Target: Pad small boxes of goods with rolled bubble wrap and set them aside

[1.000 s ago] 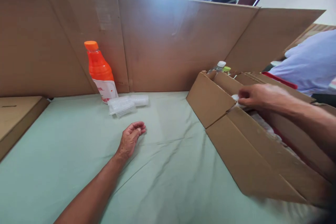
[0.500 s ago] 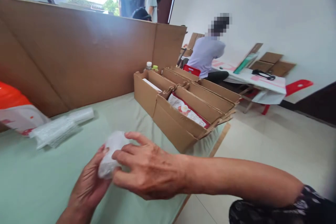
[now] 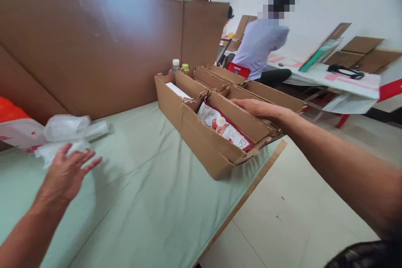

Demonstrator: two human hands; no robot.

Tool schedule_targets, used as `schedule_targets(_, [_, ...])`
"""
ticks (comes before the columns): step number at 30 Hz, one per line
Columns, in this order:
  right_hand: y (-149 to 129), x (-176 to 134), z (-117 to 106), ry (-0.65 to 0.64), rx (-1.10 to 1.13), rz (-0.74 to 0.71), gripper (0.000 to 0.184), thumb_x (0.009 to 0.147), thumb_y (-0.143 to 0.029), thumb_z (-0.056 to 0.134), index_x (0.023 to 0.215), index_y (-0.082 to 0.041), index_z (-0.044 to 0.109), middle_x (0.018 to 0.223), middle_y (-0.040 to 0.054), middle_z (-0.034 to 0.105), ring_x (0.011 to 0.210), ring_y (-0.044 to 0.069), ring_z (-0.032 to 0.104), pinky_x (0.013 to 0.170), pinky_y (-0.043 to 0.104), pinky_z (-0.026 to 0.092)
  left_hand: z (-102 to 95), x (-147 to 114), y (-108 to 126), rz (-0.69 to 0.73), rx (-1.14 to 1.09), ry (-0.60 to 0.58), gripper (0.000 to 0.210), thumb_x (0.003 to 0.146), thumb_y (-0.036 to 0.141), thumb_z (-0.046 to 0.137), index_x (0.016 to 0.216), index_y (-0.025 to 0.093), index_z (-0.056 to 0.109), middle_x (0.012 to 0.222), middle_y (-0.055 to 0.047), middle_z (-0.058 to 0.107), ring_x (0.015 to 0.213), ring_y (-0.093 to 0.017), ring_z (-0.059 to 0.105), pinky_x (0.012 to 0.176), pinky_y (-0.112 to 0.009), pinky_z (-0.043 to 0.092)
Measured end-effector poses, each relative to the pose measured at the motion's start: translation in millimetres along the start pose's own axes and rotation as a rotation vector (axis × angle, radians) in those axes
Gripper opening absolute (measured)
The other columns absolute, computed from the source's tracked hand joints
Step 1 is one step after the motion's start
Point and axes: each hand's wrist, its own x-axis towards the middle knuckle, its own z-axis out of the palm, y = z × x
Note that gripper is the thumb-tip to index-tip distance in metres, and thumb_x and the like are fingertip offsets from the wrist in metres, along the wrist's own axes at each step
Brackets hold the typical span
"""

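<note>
My left hand (image 3: 67,173) is open over the left of the table, fingers spread, holding nothing. Just beyond its fingertips a translucent plastic-wrapped bundle (image 3: 67,127), slightly blurred, is on or just above other clear bubble-wrap pieces (image 3: 98,130). Over to the right, my right hand (image 3: 260,109) reaches down into a compartment of the divided cardboard box (image 3: 204,144). Its fingers are hidden behind the divider, so what it touches cannot be seen. In the compartment nearer to me lies a white and red patterned packet (image 3: 222,125).
A tall cardboard panel (image 3: 103,50) stands along the table's back. An orange and white bag (image 3: 15,123) is at far left. Bottles (image 3: 176,65) stand behind the box, which holds a white item (image 3: 177,91). A person (image 3: 259,46) sits at another table (image 3: 367,83).
My hands have parted. The white wrapped bundle is out of them, and a similar one now shows by the bubble wrap. My left hand moved left and opened; my right hand went into the box.
</note>
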Motion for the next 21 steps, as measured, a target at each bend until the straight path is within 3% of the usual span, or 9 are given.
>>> schedule_targets(3, [7.8,19.8,8.4,-0.056,-0.052,-0.007,0.011,0.08,-0.018,0.064,0.086,-0.016,0.073,0.075,-0.0016,0.075,0.065,0.011,0.065,0.061,0.018,0.043,13.0,-29.4,-23.4,-0.1,0.021,-0.019,0.047,0.059,0.017,0.079,0.102,0.023,0.062,0.09,0.003,0.067,0.088,-0.022,0.07,0.076,-0.035,0.058])
schedule_targets(5, [15.9,27.1,3.7,0.025,-0.079,-0.007,0.004,0.075,-0.022,0.071,0.073,-0.018,0.07,0.06,-0.0031,0.069,0.054,0.011,0.059,0.055,0.02,0.039,16.5,-42.6,-25.6,-0.084,0.081,-0.07,0.046,0.058,0.026,0.084,0.1,0.02,0.067,0.105,-0.002,0.069,0.092,-0.022,0.07,0.073,-0.03,0.056])
schedule_targets(8, [13.6,20.0,-19.6,0.263,-0.09,0.01,0.022,0.077,-0.037,0.072,0.064,-0.022,0.062,0.048,-0.0036,0.054,0.048,0.012,0.046,0.052,0.025,0.035,29.0,-60.4,-13.8,-0.008,0.212,-0.21,0.044,0.066,0.04,0.084,0.103,0.019,0.07,0.112,-0.006,0.071,0.095,-0.022,0.07,0.076,-0.031,0.055])
schedule_targets(11, [-32.0,-5.6,-41.0,0.609,-0.067,0.028,0.022,0.085,-0.047,0.062,0.077,-0.026,0.062,0.059,-0.0015,0.052,0.056,0.016,0.044,0.055,0.03,0.033,62.5,-82.7,2.9,0.114,0.264,-0.421,0.047,0.074,0.041,0.081,0.113,0.02,0.069,0.115,-0.009,0.072,0.102,-0.024,0.069,0.087,-0.036,0.055])
schedule_targets(13, [-85.6,-22.8,-38.9,0.709,0.003,-0.059,0.018,0.083,-0.041,0.065,0.077,-0.025,0.061,0.069,0.0,0.054,0.06,0.015,0.043,0.056,0.031,0.032,92.3,-101.4,9.3,0.207,0.153,-0.562,0.067,0.07,0.036,0.086,0.131,0.026,0.06,0.129,-0.009,0.068,0.117,-0.026,0.064,0.096,-0.038,0.053])
schedule_targets(15, [-140.9,-32.4,-23.4,0.516,0.146,-0.279,0.017,0.085,-0.036,0.064,0.075,-0.021,0.062,0.069,0.0,0.057,0.06,0.013,0.046,0.056,0.029,0.034,117.7,-120.6,8.9,0.249,-0.039,-0.659,0.088,0.066,0.035,0.089,0.144,0.034,0.046,0.143,-0.008,0.059,0.128,-0.027,0.059,0.101,-0.04,0.052])
schedule_targets(18, [-185.9,-25.4,0.7,0.042,0.359,-0.552,0.018,0.086,-0.038,0.067,0.087,-0.02,0.07,0.071,-0.0005,0.066,0.06,0.012,0.057,0.056,0.026,0.041,130.1,-136.1,-1.9,0.106,-0.152,-0.634,0.065,0.077,0.04,0.079,0.135,0.027,0.055,0.13,-0.008,0.068,0.115,-0.026,0.067,0.096,-0.039,0.054])
schedule_targets(19, [-185.7,-15.3,3.3,0.006,0.41,-0.556,0.02,0.087,-0.038,0.066,0.092,-0.019,0.072,0.073,0.0001,0.069,0.061,0.012,0.06,0.057,0.026,0.043,126.6,-133.9,-5.8,0.03,-0.131,-0.576,0.053,0.079,0.04,0.076,0.126,0.022,0.062,0.117,-0.009,0.073,0.104,-0.026,0.071,0.091,-0.038,0.056])
schedule_targets(21, [-165.8,18.4,-0.5,0.149,0.417,-0.422,0.021,0.091,-0.033,0.064,0.099,-0.017,0.074,0.076,0.002,0.072,0.062,0.011,0.061,0.06,0.025,0.045,110.8,-114.8,-8.8,-0.067,-0.039,-0.399,0.041,0.073,0.038,0.077,0.106,0.014,0.069,0.091,-0.008,0.076,0.082,-0.025,0.073,0.077,-0.036,0.059])
